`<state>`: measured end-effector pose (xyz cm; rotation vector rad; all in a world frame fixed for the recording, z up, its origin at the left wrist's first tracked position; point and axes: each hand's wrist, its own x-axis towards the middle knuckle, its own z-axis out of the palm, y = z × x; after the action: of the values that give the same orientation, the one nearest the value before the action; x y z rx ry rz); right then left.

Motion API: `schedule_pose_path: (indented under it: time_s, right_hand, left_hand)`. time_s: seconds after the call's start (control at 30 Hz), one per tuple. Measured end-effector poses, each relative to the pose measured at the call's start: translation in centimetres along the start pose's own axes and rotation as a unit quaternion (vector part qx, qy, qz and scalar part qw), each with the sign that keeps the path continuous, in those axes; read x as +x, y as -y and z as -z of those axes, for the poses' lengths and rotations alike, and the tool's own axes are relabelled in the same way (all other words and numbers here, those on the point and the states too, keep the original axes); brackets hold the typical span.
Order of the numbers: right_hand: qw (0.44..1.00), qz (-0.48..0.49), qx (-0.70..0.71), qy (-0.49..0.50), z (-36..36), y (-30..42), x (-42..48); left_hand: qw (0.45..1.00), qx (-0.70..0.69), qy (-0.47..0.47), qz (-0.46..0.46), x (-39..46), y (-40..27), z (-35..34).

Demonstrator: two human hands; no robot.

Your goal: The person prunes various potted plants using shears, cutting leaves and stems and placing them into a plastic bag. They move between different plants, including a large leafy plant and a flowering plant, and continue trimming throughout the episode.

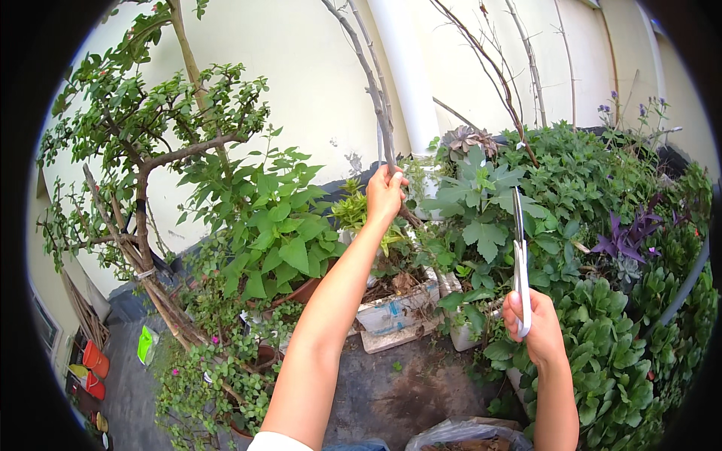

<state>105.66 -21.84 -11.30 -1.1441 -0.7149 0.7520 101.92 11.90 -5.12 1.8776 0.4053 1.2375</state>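
My left hand is closed around a bare woody stem near the white drainpipe, with its thumb towards the right. The stem rises in front of the pale wall and forks into thin upright branches. In my right hand is a pair of scissors with white handles, its blades pointing up and lying together or almost so. Behind the blades stands a plant with broad lobed leaves. A white foam planter box with dry leaves sits below my left hand.
A jade-like shrub with tied trunks stands at left. Leafy plants crowd the right side. A white drainpipe runs up the wall. At the bottom edge lies a clear plastic bag with dry debris. Red buckets stand far left.
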Motion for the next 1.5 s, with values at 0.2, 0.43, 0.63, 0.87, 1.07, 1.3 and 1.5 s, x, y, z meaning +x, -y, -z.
schedule_pose_path:
  time_s: [0.2, 0.43, 0.63, 0.87, 1.07, 1.3, 1.5]
  right_hand:
    - [1.0, 0.009, -0.002, -0.018, 0.3, 0.4, -0.1]
    - [0.998, 0.01, 0.024, -0.055, 1.3, 0.5, 0.2]
    - [0.995, 0.008, 0.033, -0.095, 2.6, 0.2, 1.0]
    - [0.992, 0.009, -0.001, -0.125, 3.7, 0.1, 0.9]
    - [0.992, 0.007, 0.005, -0.126, 2.7, -0.1, 1.6]
    - [0.994, 0.015, -0.009, -0.111, 2.1, -0.2, 1.2]
    - [0.995, 0.025, -0.008, -0.101, 0.7, 0.5, 0.5]
  left_hand:
    - [0.998, -0.02, -0.002, 0.052, 0.8, 2.0, -0.7]
    - [0.997, -0.009, 0.024, 0.07, 1.0, 7.9, -5.2]
    - [0.993, 0.016, 0.032, 0.117, 1.3, 12.1, -9.0]
    - [0.972, 0.002, 0.075, 0.223, 0.2, 16.3, -11.6]
    - [0.972, 0.213, 0.008, 0.095, 1.6, 19.7, -10.6]
    - [0.982, 0.164, 0.039, 0.089, 0.2, 13.7, -10.3]
    - [0.98, 0.175, 0.009, 0.09, -0.9, 13.4, -9.0]
